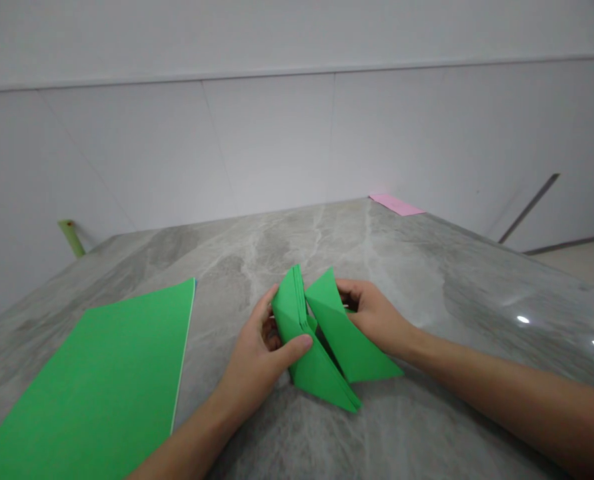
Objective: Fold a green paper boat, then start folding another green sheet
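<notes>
My left hand grips a stack of folded green paper pieces, nested together, with the thumb pressed along the near face and the fingers behind. Close on its right, a single folded green paper piece is held by my right hand, whose fingertips are partly hidden behind the paper. The two pointed shapes lean side by side, with a narrow dark gap between them and their upper parts nearly touching. Both are held above the grey marbled table.
A stack of flat green paper sheets lies on the left of the grey marbled table. At the far right corner sits a pink slip of paper. Behind the table rises a white wall. A light green strip shows beyond the left edge.
</notes>
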Motion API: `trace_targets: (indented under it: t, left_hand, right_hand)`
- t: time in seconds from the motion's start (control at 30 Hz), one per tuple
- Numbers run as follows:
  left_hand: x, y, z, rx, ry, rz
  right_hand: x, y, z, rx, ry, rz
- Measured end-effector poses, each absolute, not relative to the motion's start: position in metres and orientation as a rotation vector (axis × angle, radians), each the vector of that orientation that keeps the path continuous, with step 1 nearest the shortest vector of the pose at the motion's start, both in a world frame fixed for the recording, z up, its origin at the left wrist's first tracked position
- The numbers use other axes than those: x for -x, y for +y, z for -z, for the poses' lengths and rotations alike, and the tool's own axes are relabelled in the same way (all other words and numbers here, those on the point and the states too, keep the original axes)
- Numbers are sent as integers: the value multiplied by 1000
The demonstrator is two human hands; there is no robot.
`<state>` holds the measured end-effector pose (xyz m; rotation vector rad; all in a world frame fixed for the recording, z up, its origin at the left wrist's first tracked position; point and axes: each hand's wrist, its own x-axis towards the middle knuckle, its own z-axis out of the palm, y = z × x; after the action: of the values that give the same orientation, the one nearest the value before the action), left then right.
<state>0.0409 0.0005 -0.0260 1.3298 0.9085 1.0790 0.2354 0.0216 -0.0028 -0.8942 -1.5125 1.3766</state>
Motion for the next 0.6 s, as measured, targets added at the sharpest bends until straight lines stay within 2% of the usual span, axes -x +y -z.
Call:
trace_targets:
  t: [0.6]
  left_hand:
    - [-41,-4,25,-1299,775,-1061]
  right_hand:
    - [-235,19,1,894,-1594,-1241]
